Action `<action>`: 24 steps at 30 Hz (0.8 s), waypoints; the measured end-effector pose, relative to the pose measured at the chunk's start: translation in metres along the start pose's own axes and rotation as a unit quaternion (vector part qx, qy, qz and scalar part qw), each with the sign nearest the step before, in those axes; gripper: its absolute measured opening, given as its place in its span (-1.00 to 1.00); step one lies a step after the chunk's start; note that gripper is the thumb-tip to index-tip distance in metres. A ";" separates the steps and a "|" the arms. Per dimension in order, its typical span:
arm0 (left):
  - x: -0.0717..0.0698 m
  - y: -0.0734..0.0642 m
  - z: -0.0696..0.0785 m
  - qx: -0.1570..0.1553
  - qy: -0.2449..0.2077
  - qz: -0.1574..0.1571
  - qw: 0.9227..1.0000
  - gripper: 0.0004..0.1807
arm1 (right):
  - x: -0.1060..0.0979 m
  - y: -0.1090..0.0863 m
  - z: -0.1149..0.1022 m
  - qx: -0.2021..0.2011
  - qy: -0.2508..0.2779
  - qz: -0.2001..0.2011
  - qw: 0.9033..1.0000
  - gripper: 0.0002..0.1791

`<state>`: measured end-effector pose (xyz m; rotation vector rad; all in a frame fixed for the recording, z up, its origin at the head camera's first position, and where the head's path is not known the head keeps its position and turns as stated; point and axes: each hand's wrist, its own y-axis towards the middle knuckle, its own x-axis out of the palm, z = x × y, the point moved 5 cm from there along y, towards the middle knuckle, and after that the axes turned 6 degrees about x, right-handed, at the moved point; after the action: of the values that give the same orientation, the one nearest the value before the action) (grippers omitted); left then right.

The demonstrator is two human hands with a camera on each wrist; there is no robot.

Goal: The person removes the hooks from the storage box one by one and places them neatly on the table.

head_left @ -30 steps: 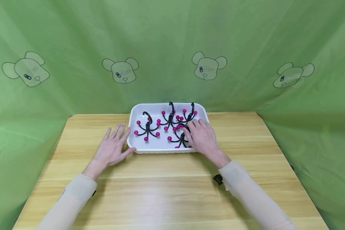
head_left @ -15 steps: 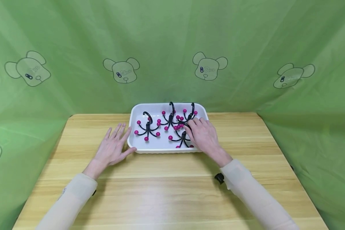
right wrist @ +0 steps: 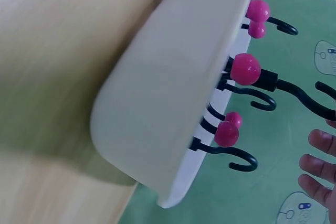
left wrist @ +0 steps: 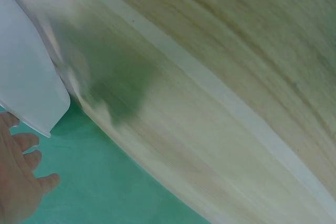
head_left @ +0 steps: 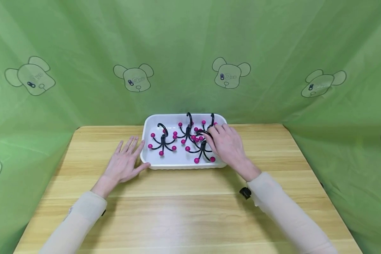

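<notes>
A white tray (head_left: 165, 163) holds several black hooks with thin curved legs tipped in pink balls. One such hook (head_left: 163, 141) stands at the left, another (head_left: 188, 131) at the back middle, a third (head_left: 209, 128) at the back right. My right hand (head_left: 227, 144) grips the curved top of the front-right hook (head_left: 203, 145); in the right wrist view this hook's stem (right wrist: 299, 95) reaches up above the rim into the hand. My left hand (head_left: 124, 164) lies with fingers spread at the tray's left side, thumb at its front-left corner.
The wooden table (head_left: 171, 211) carries the tray at its far edge. Right behind it hangs a green curtain (head_left: 184, 88) with mouse-head outlines, and more curtain closes in both sides. A black wrist device (head_left: 245, 193) shows under the right sleeve.
My right hand has moved slightly up and to the right, and the front-right hook has shifted a little toward the back with it. My left hand stays put.
</notes>
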<state>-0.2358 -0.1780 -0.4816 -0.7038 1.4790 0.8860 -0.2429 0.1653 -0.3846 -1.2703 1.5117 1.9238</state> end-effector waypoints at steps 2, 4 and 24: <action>-0.001 0.000 0.000 0.000 -0.001 -0.001 1.000 0.01 | -0.005 0.002 -0.001 -0.009 0.001 0.009 1.000 -0.68; -0.001 0.000 0.001 -0.001 -0.002 -0.004 1.000 0.02 | -0.009 0.003 -0.002 -0.019 0.001 0.023 1.000 -0.67; 0.000 0.001 0.000 -0.002 -0.007 -0.013 1.000 0.02 | -0.052 -0.002 -0.039 -0.098 0.054 0.126 0.986 -0.54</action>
<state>-0.2369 -0.1776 -0.4811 -0.7176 1.4538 0.8739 -0.1985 0.1426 -0.3431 -1.3386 1.6378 2.2441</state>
